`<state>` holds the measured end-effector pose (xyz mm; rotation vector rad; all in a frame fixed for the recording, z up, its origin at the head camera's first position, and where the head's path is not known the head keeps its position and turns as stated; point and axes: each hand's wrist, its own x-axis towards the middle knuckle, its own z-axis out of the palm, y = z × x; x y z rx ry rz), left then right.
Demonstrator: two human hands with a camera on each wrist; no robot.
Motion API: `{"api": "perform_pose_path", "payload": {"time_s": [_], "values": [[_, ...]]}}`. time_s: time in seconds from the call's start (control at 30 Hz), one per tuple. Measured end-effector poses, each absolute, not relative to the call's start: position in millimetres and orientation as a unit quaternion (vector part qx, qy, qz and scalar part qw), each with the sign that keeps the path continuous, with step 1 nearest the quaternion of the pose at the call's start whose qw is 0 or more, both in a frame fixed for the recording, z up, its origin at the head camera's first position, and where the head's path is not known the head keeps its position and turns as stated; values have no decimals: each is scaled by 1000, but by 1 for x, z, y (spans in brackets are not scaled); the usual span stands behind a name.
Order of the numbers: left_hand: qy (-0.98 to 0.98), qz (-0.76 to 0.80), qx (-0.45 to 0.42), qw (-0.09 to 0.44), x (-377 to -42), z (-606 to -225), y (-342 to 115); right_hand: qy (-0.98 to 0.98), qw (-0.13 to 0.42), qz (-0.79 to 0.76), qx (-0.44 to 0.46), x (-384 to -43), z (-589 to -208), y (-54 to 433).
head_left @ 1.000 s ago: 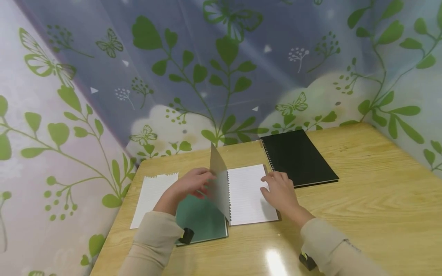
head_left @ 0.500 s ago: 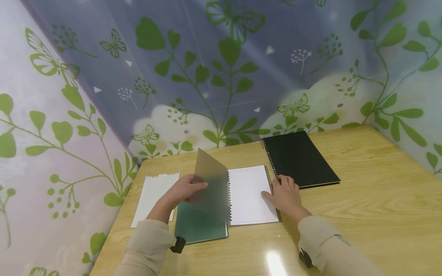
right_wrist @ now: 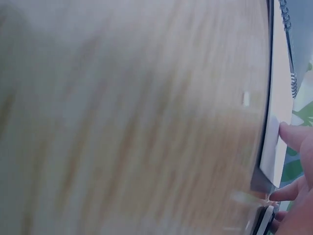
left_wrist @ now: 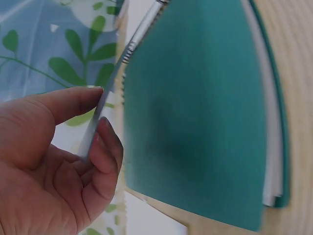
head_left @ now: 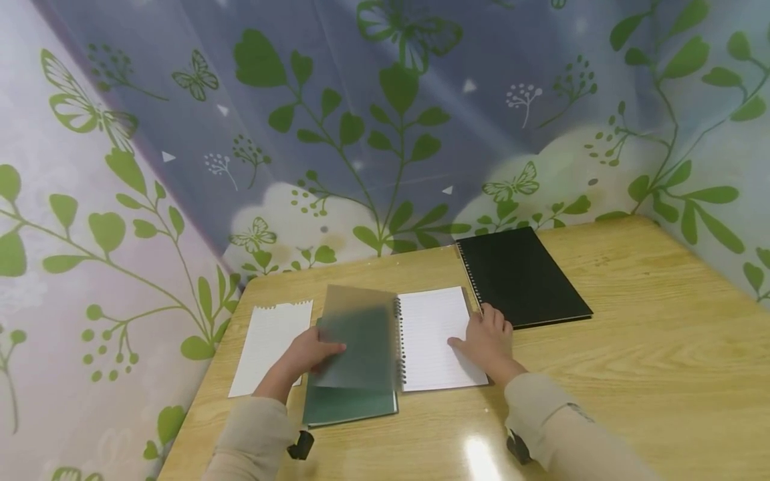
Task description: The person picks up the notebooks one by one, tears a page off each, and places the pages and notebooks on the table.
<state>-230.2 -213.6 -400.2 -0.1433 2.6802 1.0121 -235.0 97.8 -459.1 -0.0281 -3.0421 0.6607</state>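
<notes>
A spiral notebook with white lined pages (head_left: 433, 341) lies open in the middle of the table. Its translucent cover (head_left: 357, 341) is folded out to the left, above a green notebook (head_left: 355, 404). My left hand (head_left: 308, 351) pinches the cover's left edge between thumb and fingers; in the left wrist view the cover (left_wrist: 95, 120) shows edge-on, raised off the green notebook (left_wrist: 195, 107). My right hand (head_left: 490, 341) rests at the lined pages' right edge, thumb on the paper, fingers reaching toward the black notebook. In the right wrist view the thumb (right_wrist: 293, 134) touches the page edge (right_wrist: 278, 112).
A torn-edged sheet of lined paper (head_left: 265, 341) lies at the left, partly behind the left hand. A black spiral notebook (head_left: 523, 274) lies at the back right. The wooden table (head_left: 631, 374) meets patterned curtains (head_left: 337, 133) behind.
The left hand has swung the translucent cover from nearly upright down to the left, over the green notebook. The right hand has settled on the right edge of the lined pages.
</notes>
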Motion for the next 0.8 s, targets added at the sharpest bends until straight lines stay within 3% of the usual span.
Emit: {"api": "perform_pose_path", "payload": {"time_s": [0.3, 0.8], "values": [[941, 303, -72, 131, -231, -424, -219, -971, 4, 237, -22, -235, -458, 95], [973, 182, -81, 117, -224, -426, -213, -968, 3, 247, -41, -238, -459, 89]]}}
